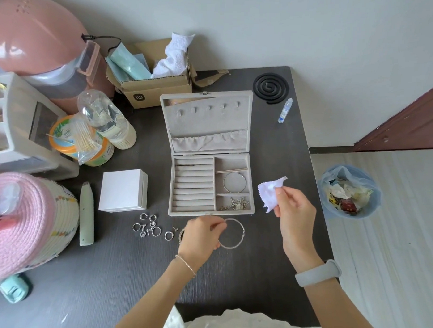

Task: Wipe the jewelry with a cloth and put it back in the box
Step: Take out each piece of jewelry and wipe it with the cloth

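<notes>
Hands [245, 223] with bangle [232, 234], cloth [271, 194]

The grey velvet jewelry box [212, 161] stands open, a silver bangle [235, 182] and a chain tangle [237, 204] in its right compartments. A second bangle [235, 234] is pinched just before it, beside loose rings [149, 226]. The small white cloth [271, 191] is held up right of the box.

- only legible mark I can spot is the square "mi" logo printed on the front of the cardboard box [149, 89]
- the orange-lidded tub [71, 144] and the clear bottle [106, 120] have labels, way too blurry to read
</notes>
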A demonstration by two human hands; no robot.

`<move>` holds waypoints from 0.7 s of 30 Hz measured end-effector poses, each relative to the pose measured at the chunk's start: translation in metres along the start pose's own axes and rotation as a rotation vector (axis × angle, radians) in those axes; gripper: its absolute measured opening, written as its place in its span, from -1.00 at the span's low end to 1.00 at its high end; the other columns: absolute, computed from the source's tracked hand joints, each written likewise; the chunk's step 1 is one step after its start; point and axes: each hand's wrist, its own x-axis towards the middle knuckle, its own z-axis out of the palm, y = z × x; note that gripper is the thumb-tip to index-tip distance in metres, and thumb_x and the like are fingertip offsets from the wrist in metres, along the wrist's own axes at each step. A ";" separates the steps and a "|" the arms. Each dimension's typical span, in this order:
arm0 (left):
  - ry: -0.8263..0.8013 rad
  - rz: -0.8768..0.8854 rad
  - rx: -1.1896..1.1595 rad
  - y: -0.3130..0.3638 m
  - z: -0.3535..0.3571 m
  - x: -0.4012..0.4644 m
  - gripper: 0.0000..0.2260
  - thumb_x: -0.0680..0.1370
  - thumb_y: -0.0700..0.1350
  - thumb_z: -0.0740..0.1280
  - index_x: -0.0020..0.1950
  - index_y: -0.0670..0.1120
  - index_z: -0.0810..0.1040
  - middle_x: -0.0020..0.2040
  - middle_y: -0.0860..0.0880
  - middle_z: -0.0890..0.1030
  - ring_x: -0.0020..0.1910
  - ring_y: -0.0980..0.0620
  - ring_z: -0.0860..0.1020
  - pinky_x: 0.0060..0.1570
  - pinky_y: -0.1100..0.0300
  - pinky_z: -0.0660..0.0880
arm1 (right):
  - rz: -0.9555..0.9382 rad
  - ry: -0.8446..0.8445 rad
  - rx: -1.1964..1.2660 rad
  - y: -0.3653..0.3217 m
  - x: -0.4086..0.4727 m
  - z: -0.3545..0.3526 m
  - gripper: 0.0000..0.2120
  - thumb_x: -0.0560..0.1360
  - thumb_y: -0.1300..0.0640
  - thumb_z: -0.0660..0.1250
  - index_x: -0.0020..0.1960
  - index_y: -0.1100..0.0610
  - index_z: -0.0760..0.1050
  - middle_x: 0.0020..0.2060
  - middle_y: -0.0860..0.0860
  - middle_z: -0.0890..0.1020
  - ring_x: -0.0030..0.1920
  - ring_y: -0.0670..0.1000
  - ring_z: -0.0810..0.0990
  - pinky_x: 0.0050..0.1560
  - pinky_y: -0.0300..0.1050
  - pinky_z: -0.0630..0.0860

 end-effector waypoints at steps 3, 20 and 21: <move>-0.091 0.077 0.205 -0.012 0.017 0.001 -0.85 0.52 -0.10 0.28 -0.07 -0.11 0.62 -0.18 -0.13 0.63 -0.26 -0.13 0.61 -0.07 0.08 0.51 | -0.004 0.006 -0.013 0.004 0.000 -0.002 -0.90 0.50 0.16 0.26 -0.16 0.09 0.53 -0.39 -0.03 0.52 -0.37 -0.08 0.44 -0.33 -0.28 0.37; 0.102 0.420 0.612 0.016 0.011 0.074 -0.82 0.50 -0.28 0.23 0.04 -0.17 0.58 0.03 -0.17 0.54 0.09 -0.18 0.47 -0.13 0.01 0.46 | -0.030 0.022 -0.030 0.004 0.005 -0.012 -0.88 0.51 0.17 0.26 -0.17 0.07 0.53 -0.39 -0.05 0.54 -0.33 -0.07 0.47 -0.25 -0.23 0.38; 0.093 0.433 0.663 0.018 0.010 0.084 -0.79 0.49 -0.31 0.23 0.06 -0.17 0.57 0.06 -0.17 0.53 0.11 -0.19 0.45 -0.07 0.01 0.45 | -0.032 0.023 -0.034 0.003 0.006 -0.013 -0.88 0.51 0.17 0.25 -0.16 0.09 0.53 -0.40 -0.05 0.53 -0.34 -0.07 0.46 -0.26 -0.23 0.38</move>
